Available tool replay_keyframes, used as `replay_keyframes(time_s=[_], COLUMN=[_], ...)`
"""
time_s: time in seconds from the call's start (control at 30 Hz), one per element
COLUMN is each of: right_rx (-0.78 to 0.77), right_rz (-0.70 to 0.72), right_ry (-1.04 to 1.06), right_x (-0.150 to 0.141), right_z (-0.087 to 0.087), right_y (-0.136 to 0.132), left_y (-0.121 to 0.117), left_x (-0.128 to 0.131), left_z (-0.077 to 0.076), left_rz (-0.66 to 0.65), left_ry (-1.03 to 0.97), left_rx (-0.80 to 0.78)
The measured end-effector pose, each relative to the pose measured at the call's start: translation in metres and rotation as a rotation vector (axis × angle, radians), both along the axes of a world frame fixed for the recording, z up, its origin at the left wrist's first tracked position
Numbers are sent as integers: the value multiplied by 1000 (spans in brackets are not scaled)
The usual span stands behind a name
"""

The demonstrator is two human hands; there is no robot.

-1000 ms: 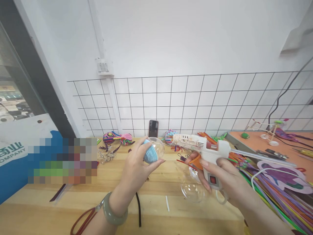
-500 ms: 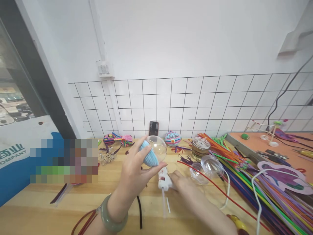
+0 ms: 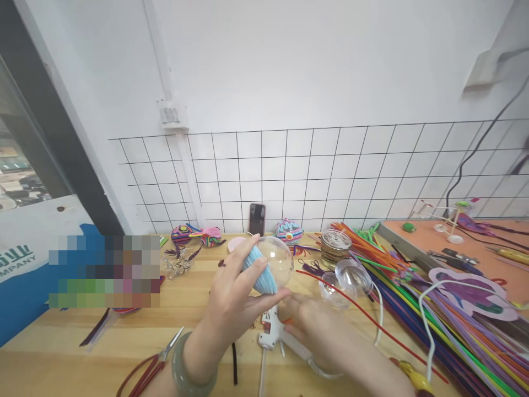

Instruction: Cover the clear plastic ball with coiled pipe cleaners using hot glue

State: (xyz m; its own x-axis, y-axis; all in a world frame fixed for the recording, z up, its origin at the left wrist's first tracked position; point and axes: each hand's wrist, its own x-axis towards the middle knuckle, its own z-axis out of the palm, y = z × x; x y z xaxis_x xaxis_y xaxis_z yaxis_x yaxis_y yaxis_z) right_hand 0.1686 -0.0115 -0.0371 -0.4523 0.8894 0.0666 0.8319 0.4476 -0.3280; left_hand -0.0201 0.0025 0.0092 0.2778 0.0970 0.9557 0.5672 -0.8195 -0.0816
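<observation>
My left hand [image 3: 235,300] is raised over the wooden table [image 3: 82,353], its fingers closed round a clear plastic ball [image 3: 278,261] with a light-blue woven piece [image 3: 259,269] inside. Low on the table, my right hand [image 3: 316,333] rests on the white glue gun [image 3: 273,326], which lies flat with its handle toward me. Its fingers curl over the gun's body near the orange trigger.
Clear half-shells [image 3: 347,278] and a round tin [image 3: 334,248] lie to the right. A big heap of coloured pipe cleaners [image 3: 433,309] fills the right side. Red-handled scissors [image 3: 149,366] lie front left, a phone [image 3: 257,219] leans on the wire grid, and colourful woven pieces [image 3: 198,235] sit at the back.
My right hand has brought the glue gun down from the air and laid it on the table. My left hand has kept the ball up and shifted slightly right.
</observation>
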Motion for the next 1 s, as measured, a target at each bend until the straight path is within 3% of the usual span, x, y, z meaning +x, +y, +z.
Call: replay_keyframes(time_s=[0.1,0.23,0.37,0.5,1.0], right_rx=[115,544,776,733,756], right_rz=[-52,-11,136,166,112], right_ry=[135,542,512,377,271], right_x=[15,26,25,24,22], right_z=[24,44,49,46,43], right_y=[-5,-19,-30,-30,-26], left_y=[1,1,0,-1,-3], left_x=[2,5,10,13,17], left_z=[-3,-8,-12,-15,-14], left_rz=[-20,-40,-61,-36,34], left_ry=[20,61,98,125,202], left_rx=[-24,-83,-98,-94,-100])
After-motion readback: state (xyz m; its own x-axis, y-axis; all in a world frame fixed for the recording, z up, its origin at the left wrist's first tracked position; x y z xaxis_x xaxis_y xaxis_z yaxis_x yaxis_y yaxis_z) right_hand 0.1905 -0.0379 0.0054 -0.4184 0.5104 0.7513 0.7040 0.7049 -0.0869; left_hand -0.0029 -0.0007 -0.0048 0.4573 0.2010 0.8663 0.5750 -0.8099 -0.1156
